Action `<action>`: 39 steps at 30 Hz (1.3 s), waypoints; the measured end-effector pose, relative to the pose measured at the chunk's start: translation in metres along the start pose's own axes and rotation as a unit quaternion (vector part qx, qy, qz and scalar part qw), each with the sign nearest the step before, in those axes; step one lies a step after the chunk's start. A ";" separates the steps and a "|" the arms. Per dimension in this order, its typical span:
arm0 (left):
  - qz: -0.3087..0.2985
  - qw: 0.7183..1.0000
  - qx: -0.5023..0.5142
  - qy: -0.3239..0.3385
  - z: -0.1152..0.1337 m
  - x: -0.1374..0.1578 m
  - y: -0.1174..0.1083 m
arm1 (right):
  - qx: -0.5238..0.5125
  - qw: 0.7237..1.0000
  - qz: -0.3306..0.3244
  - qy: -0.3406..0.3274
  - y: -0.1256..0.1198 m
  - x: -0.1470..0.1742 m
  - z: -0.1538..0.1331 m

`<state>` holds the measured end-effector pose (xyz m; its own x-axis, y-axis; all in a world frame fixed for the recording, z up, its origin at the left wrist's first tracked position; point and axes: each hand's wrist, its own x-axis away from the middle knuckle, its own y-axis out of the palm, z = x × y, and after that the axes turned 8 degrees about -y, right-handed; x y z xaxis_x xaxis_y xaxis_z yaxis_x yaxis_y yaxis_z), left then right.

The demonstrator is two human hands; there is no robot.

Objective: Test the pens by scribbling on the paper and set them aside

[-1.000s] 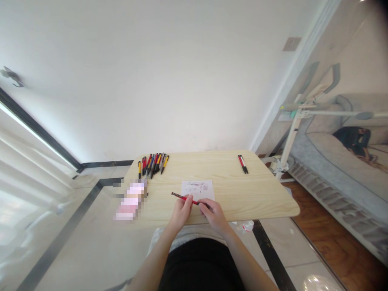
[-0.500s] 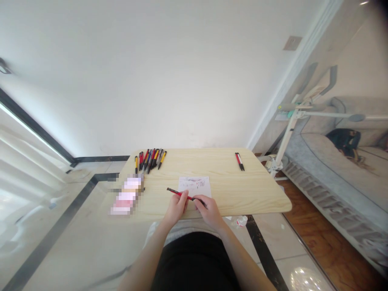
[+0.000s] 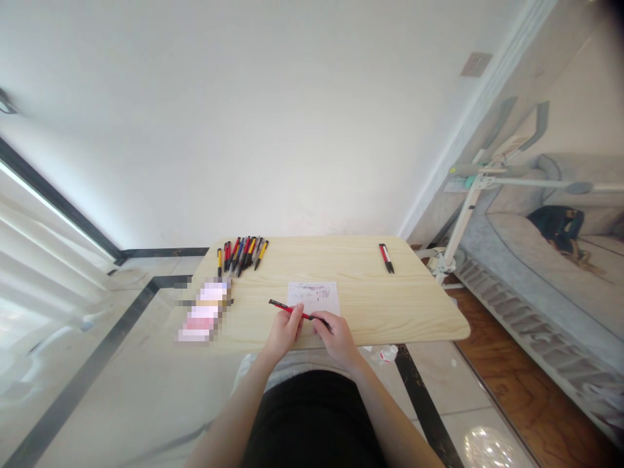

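Observation:
A red pen with black ends [image 3: 281,305] is held sideways just over the near edge of the table. My left hand [image 3: 285,331] is closed around its red barrel, thumb on top. The fingers of my right hand [image 3: 337,337] pinch the black end of the same pen. Right behind the hands lies a white sheet of paper [image 3: 313,292] with dark scribbles on it, its near edge partly covered by my fingers.
Several pens [image 3: 241,255] lie bunched at the table's back left. Two more pens [image 3: 386,258] lie side by side at the back right. A pixelated pinkish item [image 3: 203,312] sits at the left edge. The light wooden table [image 3: 404,312] stands against a wall.
The view has shifted very slightly. Both hands keep the same hold on the pen, with no clear movement.

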<state>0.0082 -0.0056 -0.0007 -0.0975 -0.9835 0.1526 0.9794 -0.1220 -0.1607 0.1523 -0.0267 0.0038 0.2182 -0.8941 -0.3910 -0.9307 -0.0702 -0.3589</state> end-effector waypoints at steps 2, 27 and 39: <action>0.001 1.000 0.005 -0.004 0.002 0.000 0.000 | -0.001 1.000 0.000 -0.001 0.000 0.001 0.000; 0.028 0.991 0.132 -0.006 -0.005 -0.003 -0.004 | -0.060 0.995 0.034 0.066 0.004 0.001 0.001; 0.023 0.994 0.105 -0.011 -0.001 -0.001 -0.004 | -0.022 0.998 0.026 0.045 0.002 0.001 0.000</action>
<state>0.0041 -0.0038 -0.0009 -0.0499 -0.9839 0.1715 0.9983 -0.0438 0.0393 0.1510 -0.0282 0.0031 0.1433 -0.9334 -0.3291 -0.9524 -0.0396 -0.3023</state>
